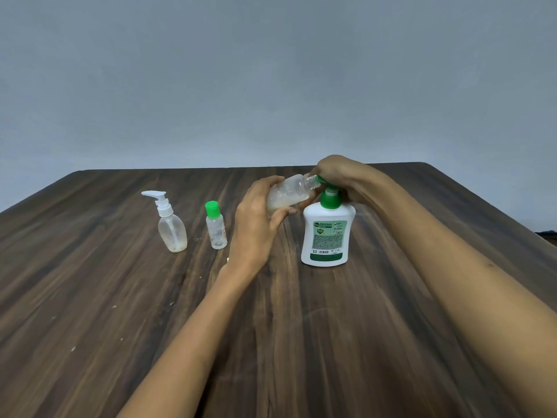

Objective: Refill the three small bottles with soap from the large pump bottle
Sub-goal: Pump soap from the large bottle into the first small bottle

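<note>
The large white pump bottle [327,236] with a green pump stands upright on the table at centre right. My right hand [337,173] rests on top of its green pump head, covering it. My left hand [256,224] holds a clear uncapped small bottle [289,193], tilted, with its threaded neck against the pump's nozzle; pale soap lies in its lower end. To the left stand a tiny clear bottle with a green cap [215,226] and a clear oval bottle with a white pump [170,226], both upright and nearly empty.
A dark wood-grain table [120,312] carries everything, with small white specks on its surface. Its far edge meets a plain grey wall [271,70]. A dark object [547,234] peeks in at the right edge.
</note>
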